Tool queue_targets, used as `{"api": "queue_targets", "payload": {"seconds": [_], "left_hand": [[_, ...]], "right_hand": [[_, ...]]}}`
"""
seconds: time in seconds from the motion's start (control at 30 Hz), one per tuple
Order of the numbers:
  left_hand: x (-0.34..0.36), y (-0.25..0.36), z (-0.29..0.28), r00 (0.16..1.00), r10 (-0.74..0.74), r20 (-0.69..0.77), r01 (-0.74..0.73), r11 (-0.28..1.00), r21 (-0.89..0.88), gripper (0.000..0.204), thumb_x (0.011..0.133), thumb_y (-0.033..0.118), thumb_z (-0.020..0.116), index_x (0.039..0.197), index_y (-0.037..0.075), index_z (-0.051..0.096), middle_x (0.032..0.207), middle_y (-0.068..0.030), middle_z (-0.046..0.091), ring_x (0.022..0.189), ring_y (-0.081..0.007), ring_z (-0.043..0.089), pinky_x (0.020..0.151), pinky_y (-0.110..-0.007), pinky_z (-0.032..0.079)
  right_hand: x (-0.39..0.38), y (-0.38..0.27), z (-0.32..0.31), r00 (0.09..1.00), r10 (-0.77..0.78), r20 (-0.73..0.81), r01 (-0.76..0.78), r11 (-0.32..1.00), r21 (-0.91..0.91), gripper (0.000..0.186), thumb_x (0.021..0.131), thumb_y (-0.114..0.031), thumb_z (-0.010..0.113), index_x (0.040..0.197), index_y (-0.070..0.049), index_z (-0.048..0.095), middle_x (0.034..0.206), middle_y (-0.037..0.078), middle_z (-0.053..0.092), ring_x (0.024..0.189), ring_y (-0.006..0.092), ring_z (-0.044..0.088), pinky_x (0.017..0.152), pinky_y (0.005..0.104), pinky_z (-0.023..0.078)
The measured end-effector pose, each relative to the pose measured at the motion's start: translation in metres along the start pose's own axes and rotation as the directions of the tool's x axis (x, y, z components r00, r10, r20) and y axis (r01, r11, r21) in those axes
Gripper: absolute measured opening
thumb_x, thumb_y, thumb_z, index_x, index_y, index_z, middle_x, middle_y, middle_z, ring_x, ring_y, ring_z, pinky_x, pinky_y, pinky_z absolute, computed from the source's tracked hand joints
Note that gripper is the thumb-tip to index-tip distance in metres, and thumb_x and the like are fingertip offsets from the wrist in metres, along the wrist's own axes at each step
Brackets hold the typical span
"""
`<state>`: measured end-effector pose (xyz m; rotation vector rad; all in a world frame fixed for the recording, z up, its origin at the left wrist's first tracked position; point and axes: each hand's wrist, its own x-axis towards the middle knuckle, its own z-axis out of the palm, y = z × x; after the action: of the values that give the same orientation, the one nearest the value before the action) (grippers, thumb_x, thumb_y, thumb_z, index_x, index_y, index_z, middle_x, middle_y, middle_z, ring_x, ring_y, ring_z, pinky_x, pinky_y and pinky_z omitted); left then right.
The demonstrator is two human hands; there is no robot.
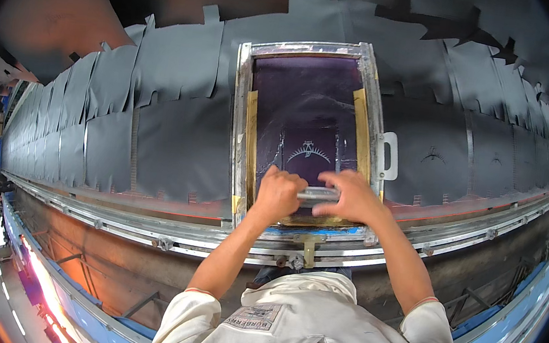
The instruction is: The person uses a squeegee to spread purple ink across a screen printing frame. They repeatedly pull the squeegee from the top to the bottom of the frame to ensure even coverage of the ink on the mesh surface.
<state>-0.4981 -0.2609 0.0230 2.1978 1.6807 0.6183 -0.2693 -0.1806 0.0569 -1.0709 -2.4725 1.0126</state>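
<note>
Long and curving away to both sides, the worktop (176, 154) runs the whole width of the view, covered with dark grey fabric pieces (167, 107) laid edge to edge in rows so that each can take a print in turn; several to the right already carry a small pale motif (433, 155). Along its near edge a metal rail (148, 228) with bolts and stops runs the length of the worktop, and the screen frame's bracket (309, 245) sits against it, which looks like the way the frame is kept in register. That metal screen frame (305, 134) lies flat on the fabric straight ahead of the person, its purple mesh (305, 101) bordered with yellow tape to keep ink off the edges, and a white handle (388, 155) juts from its right side for lifting. Low in the frame, near the person, the squeegee (317, 193) lies across the mesh, just below a pale arched design. The left hand (277, 195) and right hand (350, 198) sit on either end of it, fingers closed around its handle, likely to spread even pressure.
</note>
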Motion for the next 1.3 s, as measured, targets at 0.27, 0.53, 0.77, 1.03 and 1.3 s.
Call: {"api": "queue_targets", "payload": {"seconds": [0.27,0.53,0.77,1.03,1.3], "left_hand": [[0.098,-0.059,-0.024,0.998,-0.048,0.036,0.044,0.994,0.099,0.021,0.072,0.024,0.086,0.088,0.014,0.078,0.088,-0.0089,0.074,0.080,-0.0315,0.069,0.074,-0.044,0.045],[0.000,0.003,0.014,0.980,-0.027,-0.198,0.051,0.992,0.114,0.049,0.067,0.001,0.076,0.114,0.017,0.077,0.114,-0.0038,0.073,0.099,-0.0281,0.064,0.080,-0.045,0.047],[-0.050,0.073,0.003,0.976,-0.128,-0.176,0.133,0.991,0.020,0.052,0.061,0.001,0.078,0.111,0.014,0.073,0.115,0.0001,0.072,0.097,-0.0221,0.061,0.084,-0.040,0.044],[-0.002,0.105,-0.014,0.970,-0.240,-0.026,0.240,0.948,0.209,0.035,0.060,0.004,0.078,0.095,0.012,0.075,0.101,-0.0015,0.072,0.097,-0.0255,0.065,0.087,-0.043,0.045],[0.020,0.091,-0.036,0.990,-0.020,0.142,-0.011,0.978,0.210,0.036,0.067,-0.004,0.070,0.096,0.016,0.079,0.102,0.0022,0.074,0.101,-0.0227,0.063,0.097,-0.045,0.041]], "right_hand": [[0.014,0.111,-0.030,0.624,0.619,-0.477,-0.596,0.772,0.222,0.031,0.095,-0.034,0.071,0.112,-0.008,0.069,0.099,0.015,0.074,0.093,0.0344,0.071,0.082,0.0458,0.053],[0.030,0.103,-0.050,0.622,0.609,-0.491,-0.504,0.792,0.345,0.027,0.097,-0.031,0.070,0.102,-0.005,0.069,0.083,0.015,0.072,0.074,0.0288,0.070,0.072,0.0401,0.052],[0.009,0.094,-0.069,0.646,0.589,-0.485,-0.430,0.806,0.406,0.022,0.100,-0.025,0.069,0.098,-0.003,0.066,0.071,0.007,0.064,0.061,0.0102,0.054,0.061,0.0337,0.045],[0.001,0.119,-0.068,0.666,0.481,-0.570,-0.210,0.855,0.475,0.023,0.098,-0.028,0.068,0.101,-0.005,0.070,0.086,0.019,0.072,0.081,0.0331,0.075,0.072,0.0419,0.055],[0.002,0.125,-0.059,0.634,0.509,-0.582,-0.313,0.858,0.408,0.020,0.097,-0.024,0.069,0.098,-0.004,0.068,0.085,0.020,0.074,0.087,0.0412,0.074,0.073,0.0452,0.056]]}}
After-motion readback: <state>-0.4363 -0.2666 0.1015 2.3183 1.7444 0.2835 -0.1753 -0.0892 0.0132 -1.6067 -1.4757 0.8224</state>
